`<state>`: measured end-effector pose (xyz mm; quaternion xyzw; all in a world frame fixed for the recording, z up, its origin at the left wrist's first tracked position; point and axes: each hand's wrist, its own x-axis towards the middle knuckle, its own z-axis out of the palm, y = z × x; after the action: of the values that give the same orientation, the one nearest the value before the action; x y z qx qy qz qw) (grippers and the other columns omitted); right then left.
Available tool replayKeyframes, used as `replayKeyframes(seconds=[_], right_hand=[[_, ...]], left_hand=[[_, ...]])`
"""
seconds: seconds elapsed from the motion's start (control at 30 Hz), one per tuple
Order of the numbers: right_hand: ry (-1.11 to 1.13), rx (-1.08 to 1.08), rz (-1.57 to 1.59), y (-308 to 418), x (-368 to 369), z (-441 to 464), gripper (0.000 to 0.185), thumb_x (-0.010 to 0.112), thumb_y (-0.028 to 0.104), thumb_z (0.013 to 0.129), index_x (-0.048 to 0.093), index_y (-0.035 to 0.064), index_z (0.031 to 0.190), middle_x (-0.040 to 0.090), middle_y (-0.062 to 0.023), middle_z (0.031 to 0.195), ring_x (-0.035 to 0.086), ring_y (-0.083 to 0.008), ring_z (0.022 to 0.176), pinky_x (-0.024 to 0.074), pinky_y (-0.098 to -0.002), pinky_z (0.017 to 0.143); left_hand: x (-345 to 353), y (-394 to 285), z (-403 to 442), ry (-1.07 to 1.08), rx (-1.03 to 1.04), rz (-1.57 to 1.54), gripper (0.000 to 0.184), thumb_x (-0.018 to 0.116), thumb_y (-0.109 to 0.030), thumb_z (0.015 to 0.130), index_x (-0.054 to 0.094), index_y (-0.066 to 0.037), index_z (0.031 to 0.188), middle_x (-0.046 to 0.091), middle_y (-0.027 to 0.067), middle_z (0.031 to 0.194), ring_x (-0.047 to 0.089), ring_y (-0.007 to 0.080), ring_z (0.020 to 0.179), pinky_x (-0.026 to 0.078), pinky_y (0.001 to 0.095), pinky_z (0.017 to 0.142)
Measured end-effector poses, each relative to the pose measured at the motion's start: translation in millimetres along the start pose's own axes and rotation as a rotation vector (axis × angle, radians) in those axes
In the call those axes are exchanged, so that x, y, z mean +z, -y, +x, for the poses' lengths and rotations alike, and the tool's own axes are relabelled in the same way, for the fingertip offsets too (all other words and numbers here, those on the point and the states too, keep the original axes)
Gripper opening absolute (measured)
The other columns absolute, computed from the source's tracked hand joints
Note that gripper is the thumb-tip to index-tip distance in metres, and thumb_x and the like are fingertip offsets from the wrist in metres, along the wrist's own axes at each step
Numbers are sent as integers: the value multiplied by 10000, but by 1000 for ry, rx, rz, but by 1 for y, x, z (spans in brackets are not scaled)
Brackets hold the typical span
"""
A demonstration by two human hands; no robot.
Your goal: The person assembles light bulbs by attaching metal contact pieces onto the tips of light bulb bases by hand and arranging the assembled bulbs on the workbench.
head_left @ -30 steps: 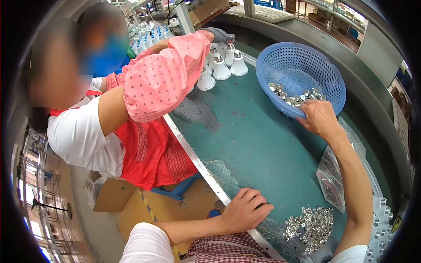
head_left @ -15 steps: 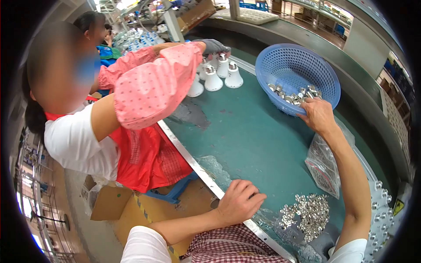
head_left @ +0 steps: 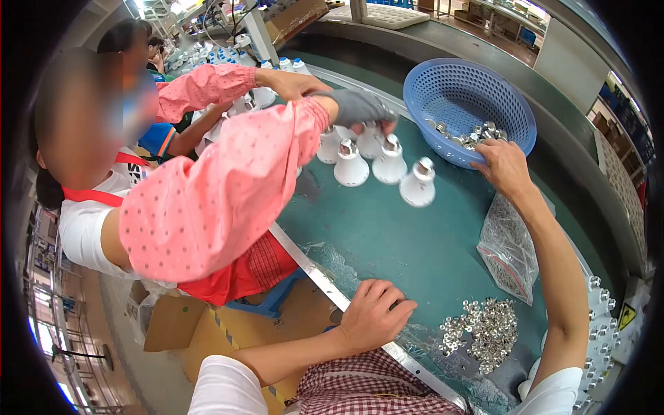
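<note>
My right hand (head_left: 506, 168) grips the near rim of a blue plastic basket (head_left: 443, 79), thumb outside and fingers over the edge. Small silver metal caps (head_left: 477, 135) lie inside it, close to my fingertips. At the table's metal edge rests my left hand (head_left: 377, 315), its fingers curled and no object showing in it. To its right, a pile of tiny metal pieces (head_left: 487, 332) is spread on the green tabletop (head_left: 415, 242). A clear zip bag (head_left: 508, 252) of small metal parts lies below the basket.
A co-worker's gloved hand (head_left: 363, 111) is over white LED bulbs (head_left: 351, 166) at the far left of the table. More white bulbs (head_left: 598, 346) stand at the right edge. A conveyor (head_left: 588, 200) runs behind the basket.
My right hand has shifted slightly at the basket's rim, its fingers less deep among the caps. The co-worker's gloved hand and several bulbs have come nearer. My left hand stays put.
</note>
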<state>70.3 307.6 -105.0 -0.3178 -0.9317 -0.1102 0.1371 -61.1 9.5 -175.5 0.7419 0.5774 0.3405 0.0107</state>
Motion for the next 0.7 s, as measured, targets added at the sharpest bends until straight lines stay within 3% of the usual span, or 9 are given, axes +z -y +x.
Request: replayKeyframes(seconds=[0.33,0.43,0.53,0.7], right_hand=[[5,-44,50,29,32,94,206,669,237,731,633,109,889,619,-66,871,588,-273,880,436,-431,746],[-87,-149,111,45,43,127,228,675,238,722,642,121,915,622,-67,857,593,-279,883,438,-450,738],[95,-84,171,66,49,161,259,668,249,735,649,153,974,615,-50,899,572,-263,933,418,-451,760],[157,-120,191,89,45,173,321,670,234,731,620,178,1043,578,-64,1001,498,-263,1042,383,-478,791]], left_hand=[[-2,-1,3,68,-32,35,197,659,-136,693,616,-118,885,514,13,810,485,214,866,361,355,762],[-4,0,6,83,-48,9,212,655,-134,692,612,-118,899,513,15,808,482,213,867,357,353,767],[-9,0,9,79,-37,-12,185,616,-132,702,597,-98,882,478,24,779,470,206,838,354,341,758],[-9,2,9,73,-33,-21,192,650,-123,677,605,-114,863,500,12,767,489,207,826,364,341,750]])
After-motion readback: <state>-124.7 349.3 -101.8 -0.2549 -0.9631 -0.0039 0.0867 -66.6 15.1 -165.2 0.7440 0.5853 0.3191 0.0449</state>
